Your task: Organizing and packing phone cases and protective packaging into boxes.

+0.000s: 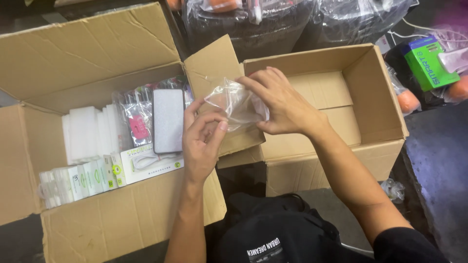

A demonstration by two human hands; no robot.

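The person holds a small clear plastic bag (237,103) between both hands, above the gap between two cardboard boxes. The left hand (202,141) pinches the lower left edge of the bag with thumb and curled fingers, and the right hand (282,104) covers its right side, the fingers bent over the top and the thumb under it. Both hands are therefore closed on the bag, not open. The step seems to be the opening or spreading of this thin bag, and I think it goes best when each hand takes only one layer of the film at the mouth and pulls softly apart, because such film can tear or slip easily. The bag is crumpled, so it is hard to tell where its mouth is. To the left, the open box (97,214) holds a grey flat device (168,121) standing among white foam pieces (85,132) and a row of small white packages (83,180); the device is near the left hand but not touched. The box on the right (370,87) shows only its cardboard bottom. Keeping the bag low and close to the left box would make short the way to whatever goes inside.
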